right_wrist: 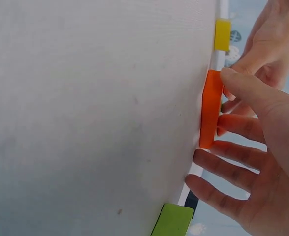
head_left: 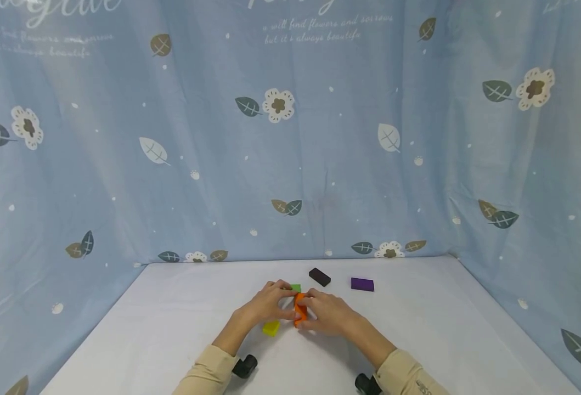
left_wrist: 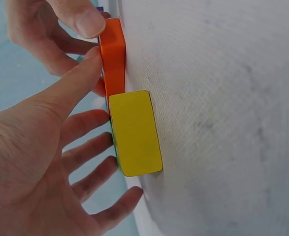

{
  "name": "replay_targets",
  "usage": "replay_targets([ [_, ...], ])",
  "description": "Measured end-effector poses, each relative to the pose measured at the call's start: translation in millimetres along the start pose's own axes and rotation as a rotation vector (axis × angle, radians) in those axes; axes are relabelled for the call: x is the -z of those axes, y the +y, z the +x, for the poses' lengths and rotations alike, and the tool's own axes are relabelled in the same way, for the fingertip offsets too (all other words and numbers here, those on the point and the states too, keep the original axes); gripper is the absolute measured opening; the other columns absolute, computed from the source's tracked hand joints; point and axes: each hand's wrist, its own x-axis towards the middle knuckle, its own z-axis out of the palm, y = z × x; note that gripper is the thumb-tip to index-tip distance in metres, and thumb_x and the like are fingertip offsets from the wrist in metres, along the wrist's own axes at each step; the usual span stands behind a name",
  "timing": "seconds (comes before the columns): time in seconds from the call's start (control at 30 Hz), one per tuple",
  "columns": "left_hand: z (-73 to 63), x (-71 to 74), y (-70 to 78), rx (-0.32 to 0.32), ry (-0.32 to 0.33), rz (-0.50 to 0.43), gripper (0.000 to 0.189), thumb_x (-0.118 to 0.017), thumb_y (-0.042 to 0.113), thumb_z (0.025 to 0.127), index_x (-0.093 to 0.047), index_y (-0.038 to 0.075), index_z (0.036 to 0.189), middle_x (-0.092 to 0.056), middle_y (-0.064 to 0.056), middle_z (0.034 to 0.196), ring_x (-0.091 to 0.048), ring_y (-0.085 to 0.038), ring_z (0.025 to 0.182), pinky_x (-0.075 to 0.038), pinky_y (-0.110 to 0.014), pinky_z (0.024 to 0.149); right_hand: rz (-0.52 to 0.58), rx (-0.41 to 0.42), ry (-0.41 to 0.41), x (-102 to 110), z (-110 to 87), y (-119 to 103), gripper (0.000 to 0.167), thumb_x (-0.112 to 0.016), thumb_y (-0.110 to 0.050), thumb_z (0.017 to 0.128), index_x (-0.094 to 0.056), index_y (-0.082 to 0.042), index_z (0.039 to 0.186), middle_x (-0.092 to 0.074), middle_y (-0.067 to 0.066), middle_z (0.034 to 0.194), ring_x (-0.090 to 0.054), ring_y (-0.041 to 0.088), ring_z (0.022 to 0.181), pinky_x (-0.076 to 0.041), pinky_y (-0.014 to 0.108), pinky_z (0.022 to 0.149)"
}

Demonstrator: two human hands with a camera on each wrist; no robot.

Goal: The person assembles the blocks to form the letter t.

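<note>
1 orange rectangular block (right_wrist: pixel 211 105) is lying on the white tabletop (head_left: pixel 418 329) between both hands, its long axis running away from the person toward the leaf-print curtain (head_left: pixel 330 164). The right hand (head_left: pixel 331 314) is gripping it with bent thumb and fingers. The left hand (head_left: pixel 269 303) is touching its left side with thumb and index finger; whether they are pinching, I cannot tell. 1 yellow block (left_wrist: pixel 136 132) is sitting just left; 1 black block (head_left: pixel 320 277) and 1 purple block (head_left: pixel 362 284) are lying farther off.
</note>
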Motion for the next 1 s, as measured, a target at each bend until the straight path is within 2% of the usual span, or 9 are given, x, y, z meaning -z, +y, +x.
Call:
replay_targets([
  [0.27,0.7,-0.5,-3.1,-0.003,0.0,0.009,0.064,-0.075,0.047,0.083,-0.062,0.011,0.134,-0.056,-0.007,0.134,-0.048,-0.029,0.118,-0.047,-0.05,0.101,0.029,0.01,-0.034,1.1,3.0,4.1,0.059,-0.066,-0.059,0.085,-0.063,-0.021,0.129,-0.06,0.002,0.126,-0.065,0.02,0.099,-0.057,0.041,0.084],
  [0.5,0.5,2.6,0.3,0.002,-0.009,0.017,0.063,-0.075,0.045,0.084,-0.061,0.011,0.135,-0.056,-0.007,0.133,-0.048,-0.028,0.118,-0.046,-0.049,0.103,0.074,0.023,-0.041,4.8,3.4,6.6,0.058,-0.066,-0.057,0.087,-0.06,-0.016,0.129,-0.061,0.004,0.12,-0.063,0.016,0.093,-0.055,0.037,0.082],
  [0.7,1.0,4.1,1.6,0.005,-0.016,0.014,0.062,-0.076,0.044,0.084,-0.061,0.012,0.135,-0.056,-0.006,0.133,-0.048,-0.028,0.118,-0.046,-0.049,0.103,0.071,0.016,-0.054,5.3,4.8,9.0,0.063,-0.064,-0.058,0.088,-0.058,-0.017,0.134,-0.06,0.004,0.123,-0.063,0.017,0.098,-0.055,0.041,0.087],
  [1.0,1.5,2.8,0.0,0.02,-0.027,0.0,0.063,-0.075,0.045,0.084,-0.06,0.013,0.136,-0.054,-0.007,0.135,-0.047,-0.029,0.12,-0.046,-0.05,0.102,0.111,0.016,-0.063,6.0,5.3,11.7,0.056,-0.065,-0.052,0.09,-0.059,-0.017,0.133,-0.06,0.004,0.123,-0.062,0.017,0.098,-0.055,0.04,0.086],
])
